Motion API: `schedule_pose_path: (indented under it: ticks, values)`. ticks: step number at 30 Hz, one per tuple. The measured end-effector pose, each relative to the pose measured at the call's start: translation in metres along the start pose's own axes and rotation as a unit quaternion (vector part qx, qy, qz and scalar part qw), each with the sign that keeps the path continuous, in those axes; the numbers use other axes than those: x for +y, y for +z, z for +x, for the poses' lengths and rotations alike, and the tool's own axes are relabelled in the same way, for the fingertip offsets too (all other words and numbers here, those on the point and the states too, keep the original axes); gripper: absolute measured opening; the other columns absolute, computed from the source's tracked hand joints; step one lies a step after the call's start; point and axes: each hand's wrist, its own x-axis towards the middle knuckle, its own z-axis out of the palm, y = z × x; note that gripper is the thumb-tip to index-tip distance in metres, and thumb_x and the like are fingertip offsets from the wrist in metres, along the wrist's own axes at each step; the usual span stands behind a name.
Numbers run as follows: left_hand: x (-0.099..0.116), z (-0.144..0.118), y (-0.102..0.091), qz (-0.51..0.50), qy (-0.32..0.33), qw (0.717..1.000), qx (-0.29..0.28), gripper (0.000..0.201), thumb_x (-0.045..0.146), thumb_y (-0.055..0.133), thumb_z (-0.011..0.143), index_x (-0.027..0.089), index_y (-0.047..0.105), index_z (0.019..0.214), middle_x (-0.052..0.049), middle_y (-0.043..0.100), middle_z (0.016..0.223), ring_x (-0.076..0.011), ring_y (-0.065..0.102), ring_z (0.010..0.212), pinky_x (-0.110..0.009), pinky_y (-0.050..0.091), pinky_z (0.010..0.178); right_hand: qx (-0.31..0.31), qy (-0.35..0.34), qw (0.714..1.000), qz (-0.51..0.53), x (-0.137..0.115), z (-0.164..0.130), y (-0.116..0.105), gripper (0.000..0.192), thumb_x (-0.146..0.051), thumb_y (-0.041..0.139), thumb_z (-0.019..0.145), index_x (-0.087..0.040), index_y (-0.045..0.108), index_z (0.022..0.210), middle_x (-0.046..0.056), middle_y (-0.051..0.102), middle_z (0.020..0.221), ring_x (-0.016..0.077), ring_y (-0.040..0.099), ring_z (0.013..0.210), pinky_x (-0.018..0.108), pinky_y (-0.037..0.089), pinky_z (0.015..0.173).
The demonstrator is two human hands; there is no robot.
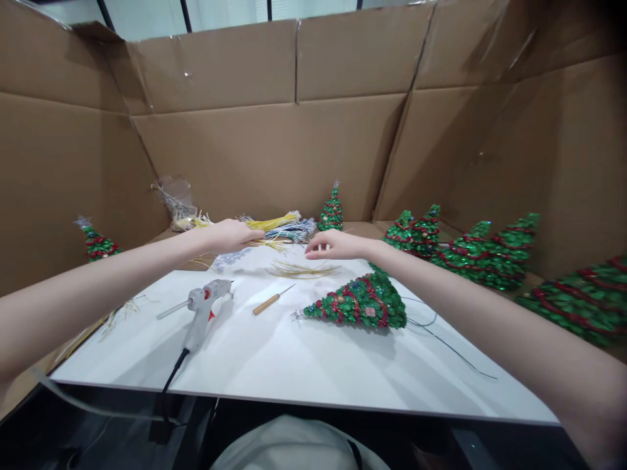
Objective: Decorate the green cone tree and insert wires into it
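Hands reach out together toward the far edge of the white desk (294, 365). The left hand (234, 235) lies palm down with fingers loosely spread on a bundle of yellow strands (274, 223), touching them without closing around anything. The right hand (337, 245) hovers just beside it, fingers curled slightly downward and open, its fingertips above a loose wisp of thin yellow strands (301, 269) lying on the desk; whether it touches them cannot be told. Between and just beyond the two hands lies a bundle of bluish-white strands (294, 230).

Nearer the person than the left hand lies a white glue gun (203, 310) on its side, with its black cord (174, 373) trailing off the near edge. Between the hands and nearer the person lies a wooden-handled awl (272, 300). Under the right forearm lies a sequinned green Christmas tree (360, 303) with red trim, on its side, its tip pointing toward the glue gun. A thin dark wire (450, 349) runs across the desk close to that forearm.

Beyond the right hand a small tree (332, 210) stands upright against the cardboard wall (274, 143). More trees (470, 251) stand right of the right arm, and a single tree (98, 243) stands left of the left arm.
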Motion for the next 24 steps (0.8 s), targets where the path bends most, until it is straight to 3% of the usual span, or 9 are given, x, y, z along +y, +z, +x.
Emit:
schedule_pose_path:
  ticks: [4,8,13,20,24]
  values:
    - [0.009,0.01,-0.005,0.012,0.021,1.0,0.018,0.029,0.033,0.033,0.089,0.028,0.047,0.113,-0.004,0.065,0.091,-0.0172,0.058,0.072,-0.023,0.035,0.055,0.04,-0.033,0.998,-0.034,-0.022,0.01,0.0,0.036,-0.044,0.047,0.084,-0.015,0.069,0.084,0.008,0.062,0.082,0.0143,0.053,0.071,0.026,0.039,0.063]
    - [0.009,0.01,-0.006,0.008,0.022,1.0,0.021,0.028,0.035,0.032,0.089,0.027,0.049,0.11,-0.004,0.065,0.09,-0.0163,0.058,0.071,-0.023,0.035,0.055,0.048,-0.039,0.998,-0.032,-0.019,0.008,-0.001,0.035,-0.037,0.045,0.086,-0.014,0.071,0.079,0.008,0.059,0.081,0.0134,0.051,0.07,0.027,0.039,0.066]
    - [-0.004,0.002,0.001,-0.009,0.006,1.0,0.014,0.031,0.041,0.029,0.09,0.026,0.052,0.105,-0.005,0.064,0.087,-0.0158,0.058,0.069,-0.023,0.036,0.056,0.047,-0.027,0.998,-0.023,0.0,-0.004,-0.004,0.036,-0.04,0.046,0.085,-0.015,0.07,0.075,0.008,0.058,0.08,0.0139,0.052,0.071,0.027,0.039,0.066]
    - [-0.037,-0.011,0.018,0.011,-0.071,0.997,-0.032,0.042,0.047,0.024,0.089,0.028,0.05,0.115,-0.007,0.065,0.094,-0.0208,0.06,0.075,-0.027,0.041,0.065,0.034,0.033,0.998,-0.047,0.046,-0.028,-0.006,0.044,-0.049,0.042,0.083,-0.015,0.07,0.075,0.007,0.059,0.077,0.015,0.052,0.067,0.028,0.038,0.063]
    - [-0.045,-0.013,0.021,0.012,-0.088,0.995,-0.033,0.045,0.049,0.022,0.089,0.029,0.047,0.121,-0.008,0.064,0.098,-0.0229,0.061,0.08,-0.027,0.041,0.064,0.017,0.046,0.998,-0.04,0.057,-0.029,-0.002,0.042,-0.048,0.043,0.082,-0.016,0.068,0.073,0.007,0.061,0.078,0.0147,0.053,0.068,0.026,0.038,0.063]
